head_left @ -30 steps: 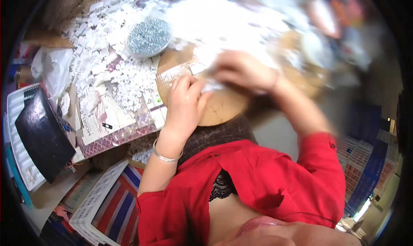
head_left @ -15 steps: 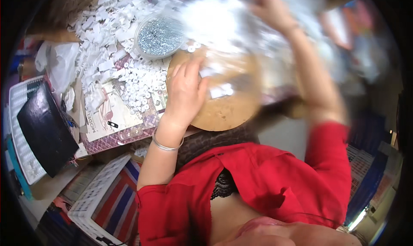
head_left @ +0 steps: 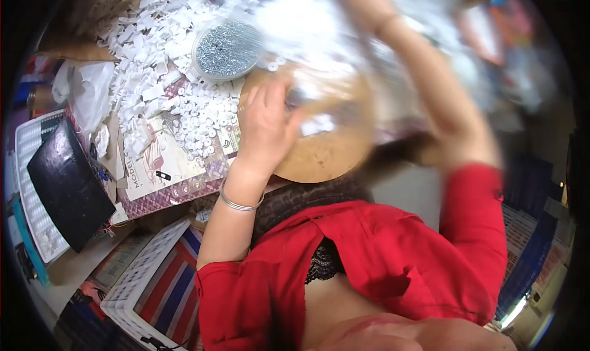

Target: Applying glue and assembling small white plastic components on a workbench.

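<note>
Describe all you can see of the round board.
The round board is a flat tan disc, perhaps wood or cardboard, faintly marked near its front. Its near rim seems to overhang the table. The left hand covers part of its left side; something small and white lies near its middle. The tub stands by its upper-left rim. Glare hides its far side.

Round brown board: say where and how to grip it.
Best take the round brown board by its near rim, from the person's side: that bare edge seems to overhang the table, while the left hand covers its left part and white pieces lie on it.
</note>
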Demonstrator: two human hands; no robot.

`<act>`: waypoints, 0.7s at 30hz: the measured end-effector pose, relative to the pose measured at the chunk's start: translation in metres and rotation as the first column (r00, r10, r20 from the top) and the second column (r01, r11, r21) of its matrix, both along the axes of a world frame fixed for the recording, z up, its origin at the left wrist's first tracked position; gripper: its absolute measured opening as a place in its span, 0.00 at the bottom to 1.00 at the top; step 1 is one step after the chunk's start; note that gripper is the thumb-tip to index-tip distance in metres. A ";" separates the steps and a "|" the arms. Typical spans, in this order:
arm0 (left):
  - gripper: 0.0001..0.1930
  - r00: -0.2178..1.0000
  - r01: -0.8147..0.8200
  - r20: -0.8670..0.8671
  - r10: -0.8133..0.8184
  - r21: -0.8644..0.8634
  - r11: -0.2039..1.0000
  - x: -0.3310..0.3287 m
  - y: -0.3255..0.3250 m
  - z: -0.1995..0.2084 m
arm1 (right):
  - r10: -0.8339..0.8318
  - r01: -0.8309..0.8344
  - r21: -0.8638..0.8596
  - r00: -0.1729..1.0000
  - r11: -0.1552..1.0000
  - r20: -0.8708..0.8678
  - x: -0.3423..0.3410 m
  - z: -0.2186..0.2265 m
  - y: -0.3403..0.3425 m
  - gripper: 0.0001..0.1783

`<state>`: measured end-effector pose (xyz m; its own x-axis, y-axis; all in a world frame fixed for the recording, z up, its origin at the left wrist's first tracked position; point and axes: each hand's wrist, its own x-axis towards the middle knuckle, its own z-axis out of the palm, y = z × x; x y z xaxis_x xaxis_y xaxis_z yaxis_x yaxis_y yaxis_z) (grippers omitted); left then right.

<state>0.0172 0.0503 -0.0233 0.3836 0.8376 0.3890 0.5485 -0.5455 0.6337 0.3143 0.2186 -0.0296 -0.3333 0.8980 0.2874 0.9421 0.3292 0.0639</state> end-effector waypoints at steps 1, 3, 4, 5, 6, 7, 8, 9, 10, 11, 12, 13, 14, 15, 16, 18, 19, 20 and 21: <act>0.24 1.000 -0.002 -0.015 0.002 0.026 1.000 -0.002 0.000 -0.002 | -0.009 0.012 -0.041 0.997 0.999 0.077 0.001 -0.008 0.013 0.09; 0.19 1.000 0.001 -0.010 -0.001 0.019 1.000 -0.003 -0.002 -0.003 | -0.017 0.036 -0.101 0.982 0.994 0.188 -0.001 -0.010 0.021 0.09; 0.16 1.000 0.006 -0.007 -0.006 0.016 1.000 -0.002 -0.002 -0.003 | -0.017 0.045 -0.129 0.978 0.991 0.208 -0.002 -0.011 0.025 0.09; 0.14 1.000 0.025 -0.009 -0.024 0.049 0.999 -0.003 -0.002 -0.003 | -0.022 0.054 -0.149 0.978 0.987 0.208 -0.004 -0.009 0.028 0.09; 0.12 0.999 0.045 -0.011 -0.045 0.082 0.996 -0.005 -0.002 -0.003 | -0.029 0.063 -0.165 0.980 0.984 0.198 -0.005 -0.007 0.029 0.09; 0.10 0.998 0.068 -0.012 -0.067 0.115 0.991 -0.006 -0.002 -0.002 | -0.040 0.072 -0.176 0.983 0.982 0.177 -0.002 -0.004 0.029 0.10; 0.10 0.996 0.086 -0.027 -0.083 0.122 0.989 -0.008 -0.002 0.001 | -0.048 0.074 -0.181 0.988 0.981 0.145 -0.004 0.001 0.028 0.10; 0.10 0.994 0.105 -0.041 -0.101 0.129 0.986 -0.009 -0.002 0.004 | -0.061 0.079 -0.181 0.993 0.980 0.105 -0.003 0.008 0.025 0.10; 0.09 0.991 0.125 -0.055 -0.118 0.135 0.983 -0.010 -0.001 0.006 | -0.082 0.090 -0.173 0.995 0.981 0.048 -0.001 0.014 0.019 0.10; 0.09 0.984 0.172 -0.071 -0.163 0.137 0.976 -0.014 0.002 0.008 | -0.097 0.091 -0.161 0.995 0.983 -0.026 -0.001 0.027 0.010 0.10; 0.09 0.974 0.219 -0.085 -0.209 0.135 0.966 -0.016 0.006 0.008 | -0.106 0.089 -0.140 0.987 0.986 -0.120 -0.001 0.037 -0.004 0.10; 0.09 0.962 0.265 -0.098 -0.254 0.132 0.955 -0.019 0.011 0.008 | -0.097 0.068 -0.129 0.967 0.989 -0.234 -0.004 0.047 -0.024 0.10; 0.09 0.948 0.313 -0.102 -0.302 0.112 0.943 -0.020 0.016 0.013 | -0.076 0.030 -0.132 0.932 0.991 -0.355 -0.011 0.056 -0.050 0.10; 0.09 0.929 0.364 -0.105 -0.355 0.090 0.927 -0.019 0.023 0.019 | -0.056 -0.017 -0.150 0.883 0.989 -0.466 -0.021 0.062 -0.082 0.10; 0.09 0.910 0.407 -0.112 -0.398 0.066 0.911 -0.020 0.026 0.023 | -0.013 -0.097 -0.168 0.832 0.981 -0.554 -0.042 0.068 -0.112 0.12; 0.10 0.923 0.385 -0.046 -0.382 0.076 0.920 -0.024 0.026 0.017 | -0.155 -0.125 -0.335 0.704 0.934 -0.693 -0.084 0.069 -0.171 0.17; 0.10 0.921 0.388 -0.009 -0.389 0.085 0.918 -0.021 0.027 0.015 | -0.109 -0.201 -0.302 0.640 0.932 -0.761 -0.094 0.060 -0.192 0.17; 0.10 0.923 0.385 -0.006 -0.386 0.073 0.920 -0.021 0.027 0.013 | -0.032 -0.258 -0.256 0.643 0.931 -0.765 -0.101 0.051 -0.206 0.15; 0.10 0.924 0.383 -0.003 -0.383 0.065 0.922 -0.021 0.028 0.011 | -0.026 -0.253 -0.248 0.648 0.935 -0.761 -0.106 0.039 -0.214 0.14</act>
<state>-0.0037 0.0783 -0.0128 0.6663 0.6012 0.4411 0.2839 -0.7516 0.5954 0.2086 0.0051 0.0092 -0.2365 0.9501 0.2034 0.5733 0.3055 -0.7603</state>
